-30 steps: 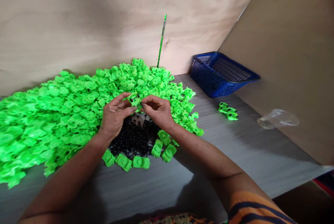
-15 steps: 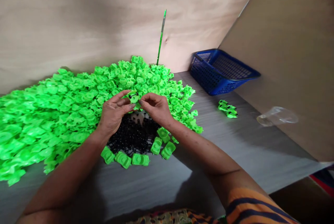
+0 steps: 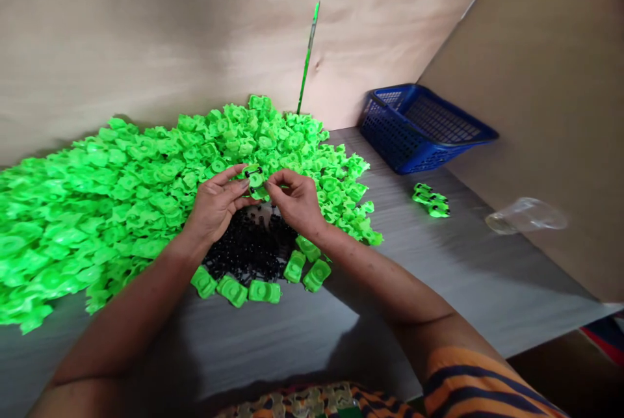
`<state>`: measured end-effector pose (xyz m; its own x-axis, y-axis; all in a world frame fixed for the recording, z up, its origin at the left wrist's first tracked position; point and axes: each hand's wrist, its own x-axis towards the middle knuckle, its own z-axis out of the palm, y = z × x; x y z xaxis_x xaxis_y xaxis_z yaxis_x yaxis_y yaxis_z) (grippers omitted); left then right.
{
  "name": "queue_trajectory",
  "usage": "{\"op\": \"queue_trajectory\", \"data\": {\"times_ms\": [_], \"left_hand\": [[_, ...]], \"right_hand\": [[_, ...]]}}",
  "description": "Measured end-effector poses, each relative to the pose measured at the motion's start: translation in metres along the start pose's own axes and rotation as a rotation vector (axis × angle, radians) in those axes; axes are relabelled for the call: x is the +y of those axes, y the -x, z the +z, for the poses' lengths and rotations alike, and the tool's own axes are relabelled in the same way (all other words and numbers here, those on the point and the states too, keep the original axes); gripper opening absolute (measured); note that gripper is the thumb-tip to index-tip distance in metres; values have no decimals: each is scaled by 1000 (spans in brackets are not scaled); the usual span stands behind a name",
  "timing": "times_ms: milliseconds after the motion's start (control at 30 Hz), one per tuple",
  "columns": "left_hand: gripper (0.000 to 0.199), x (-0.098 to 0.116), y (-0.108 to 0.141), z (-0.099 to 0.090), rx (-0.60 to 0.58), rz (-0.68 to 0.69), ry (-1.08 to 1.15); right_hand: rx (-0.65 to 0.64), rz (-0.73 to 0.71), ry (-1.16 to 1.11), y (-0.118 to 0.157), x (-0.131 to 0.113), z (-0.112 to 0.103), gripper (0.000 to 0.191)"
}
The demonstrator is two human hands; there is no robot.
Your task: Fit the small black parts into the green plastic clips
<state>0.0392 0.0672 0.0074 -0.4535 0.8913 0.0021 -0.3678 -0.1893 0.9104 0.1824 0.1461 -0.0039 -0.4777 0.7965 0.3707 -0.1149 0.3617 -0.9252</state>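
Note:
My left hand (image 3: 214,203) grips a small green plastic toy car (image 3: 256,181), its hollow underside turned toward me. A black wheel axle (image 3: 253,173) lies across its upper end, and a black wheel shows at the lower left. My right hand (image 3: 295,200) pinches the car's right edge near the lower end; what is between these fingertips is partly hidden. Beneath both hands spreads a pile of black wheel axles (image 3: 238,249). Several green car bodies (image 3: 264,291) lie hollow side up along its near edge.
A large heap of green car bodies (image 3: 121,190) covers the left and back. At the back right stands a blue basket (image 3: 429,132). Toy cars with black wheels (image 3: 431,200) and a clear plastic cup (image 3: 526,216) on its side lie at right. A thin green stick (image 3: 307,57) rises behind the heap.
The toy car has turned a little in my fingers, so its underside and lower wheel show more. Both hands stay close together around it. The whole view has shifted slightly.

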Motion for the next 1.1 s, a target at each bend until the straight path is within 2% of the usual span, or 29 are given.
{"op": "queue_trajectory", "data": {"times_ms": [133, 367, 667, 867, 1100], "left_hand": [[45, -1, 1, 2, 32, -5, 17], [45, 5, 3, 9, 97, 1, 10], [45, 1, 3, 9, 94, 6, 15], [48, -2, 3, 7, 67, 9, 11], [67, -6, 4, 6, -25, 48, -31]], "right_hand": [[27, -93, 105, 4, 0, 2, 24], [24, -83, 115, 6, 4, 4, 18], [54, -143, 154, 7, 5, 4, 14], [64, -191, 167, 7, 6, 5, 13], [91, -213, 177, 6, 8, 4, 13]]}}
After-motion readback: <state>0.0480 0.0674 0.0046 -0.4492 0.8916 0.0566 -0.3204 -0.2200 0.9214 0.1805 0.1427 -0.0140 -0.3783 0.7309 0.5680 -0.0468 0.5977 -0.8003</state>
